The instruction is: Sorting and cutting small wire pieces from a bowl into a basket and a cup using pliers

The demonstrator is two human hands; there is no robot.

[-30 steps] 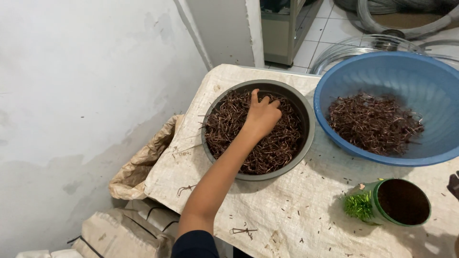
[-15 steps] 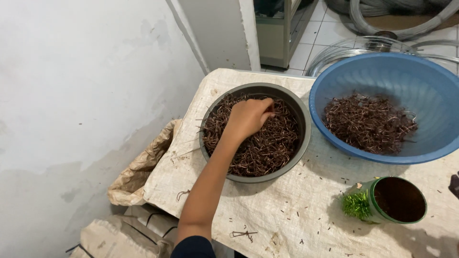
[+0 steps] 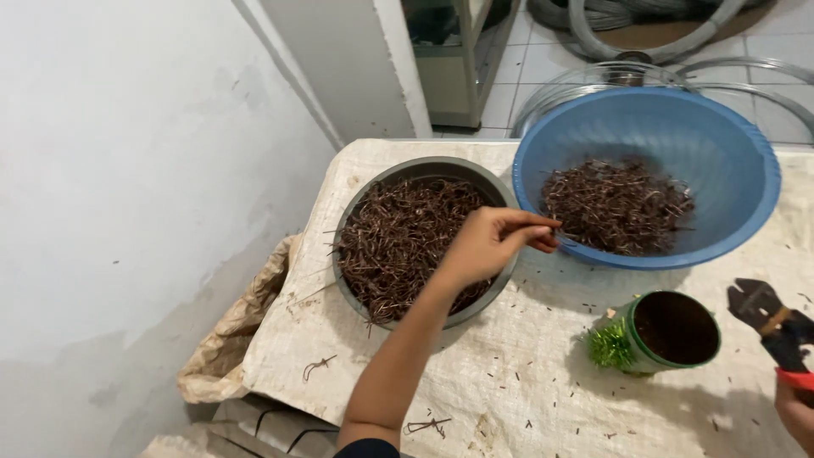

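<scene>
Landmark: the grey metal bowl [image 3: 424,242], heaped with thin brown wire-like strands, near the left edge of the table [image 3: 509,382], which is covered in a pale woven sack cloth.

Edges: the table's left edge runs just beside the grey bowl's left rim; past that edge a tan sack [image 3: 229,356] hangs down against the white wall. The far edge lies just behind the bowl.

Open room: bare cloth lies in front of the grey bowl, with only loose strands scattered on it.

Left hand [image 3: 492,246]: reaches in from below, forearm crossing the grey bowl's near-right rim, hand raised over its right rim.

Left grip: fingertips [image 3: 543,237] are pinched together on a thin brown strand [image 3: 527,231].

Right hand [image 3: 797,416]: only a sliver shows at the frame's lower right corner, well apart from the grey bowl. It holds pliers [image 3: 767,318] with red handles; the fingers are out of frame, so I cannot tell how tightly they close.

Blue basin [image 3: 729,144]: just right of the grey bowl, rims touching, tilted, holding a smaller pile of the same strands.

Green pot [image 3: 670,331]: lying on its side right of the grey bowl and nearer the person, dark inside, green tinsel at its base.

Behind: a glass lid and coiled hoses on the tiled floor, beyond the basin.
</scene>
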